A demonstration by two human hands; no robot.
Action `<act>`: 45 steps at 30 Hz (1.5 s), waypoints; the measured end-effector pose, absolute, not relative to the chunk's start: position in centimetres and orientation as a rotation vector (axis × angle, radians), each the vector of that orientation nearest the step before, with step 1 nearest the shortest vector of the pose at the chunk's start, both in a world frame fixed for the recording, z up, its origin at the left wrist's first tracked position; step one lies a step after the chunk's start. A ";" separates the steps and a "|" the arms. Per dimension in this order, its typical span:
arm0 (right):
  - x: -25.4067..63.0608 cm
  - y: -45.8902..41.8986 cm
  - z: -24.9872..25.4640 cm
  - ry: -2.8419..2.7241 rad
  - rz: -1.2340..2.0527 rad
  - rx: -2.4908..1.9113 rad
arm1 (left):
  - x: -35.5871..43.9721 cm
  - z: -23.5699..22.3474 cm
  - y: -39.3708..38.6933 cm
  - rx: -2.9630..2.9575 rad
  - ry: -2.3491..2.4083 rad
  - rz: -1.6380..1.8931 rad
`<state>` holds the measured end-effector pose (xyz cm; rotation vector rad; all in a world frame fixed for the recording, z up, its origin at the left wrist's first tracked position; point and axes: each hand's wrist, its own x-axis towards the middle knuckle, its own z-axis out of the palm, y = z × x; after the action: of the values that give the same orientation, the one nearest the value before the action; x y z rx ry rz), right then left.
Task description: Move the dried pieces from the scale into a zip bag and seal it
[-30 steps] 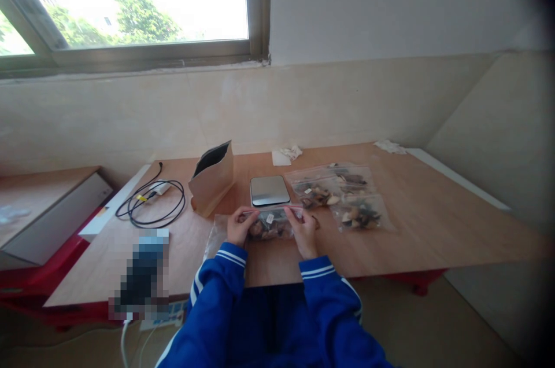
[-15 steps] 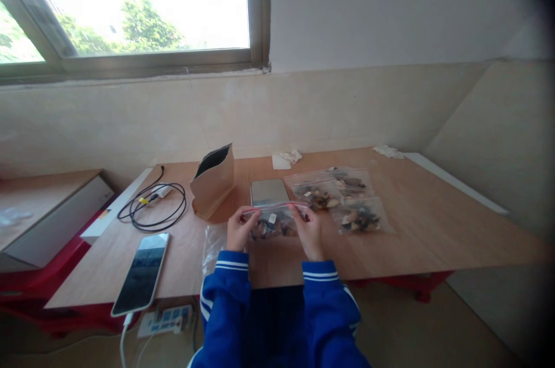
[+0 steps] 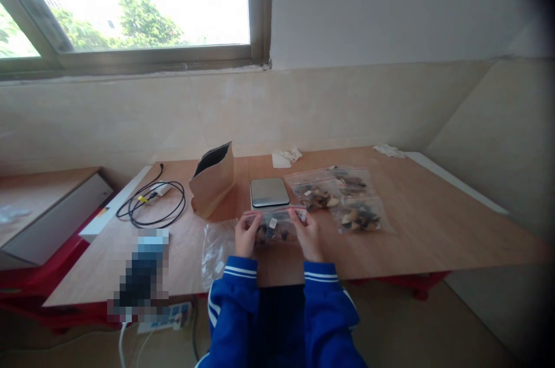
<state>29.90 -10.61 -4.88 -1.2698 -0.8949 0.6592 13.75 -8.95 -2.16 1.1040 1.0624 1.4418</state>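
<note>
Your left hand [image 3: 247,234] and right hand [image 3: 307,234] pinch the clear bag [image 3: 277,231] by its top, its body between your fingers [image 3: 253,221].

Vs 0.5 s ago: left hand [image 3: 247,238] sits closer to right hand [image 3: 309,235]; held zip bag [image 3: 287,228] uncovers silver-topped device's [image 3: 269,191] front; more of flat clear bag [image 3: 215,249] shows.

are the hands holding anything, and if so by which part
A clear bag, held by its red-striped top edge: the left grip towards the left end, the right grip towards the right.
</note>
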 end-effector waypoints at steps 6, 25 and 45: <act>30.0 -11.1 -4.7 -0.827 0.897 -1.137 | 14.0 -2.3 -9.2 1.116 1.011 1.312; 29.8 -11.9 -2.7 -1.085 0.814 -1.100 | 13.2 -1.7 -9.7 1.357 1.123 1.413; 29.7 -12.6 -1.6 -1.242 0.949 -1.012 | 13.0 -1.1 -10.3 1.343 0.967 1.247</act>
<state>29.67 -12.55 -1.58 -1.0118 -1.2422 0.9495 12.97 -10.30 -1.10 1.3430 0.9671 1.2466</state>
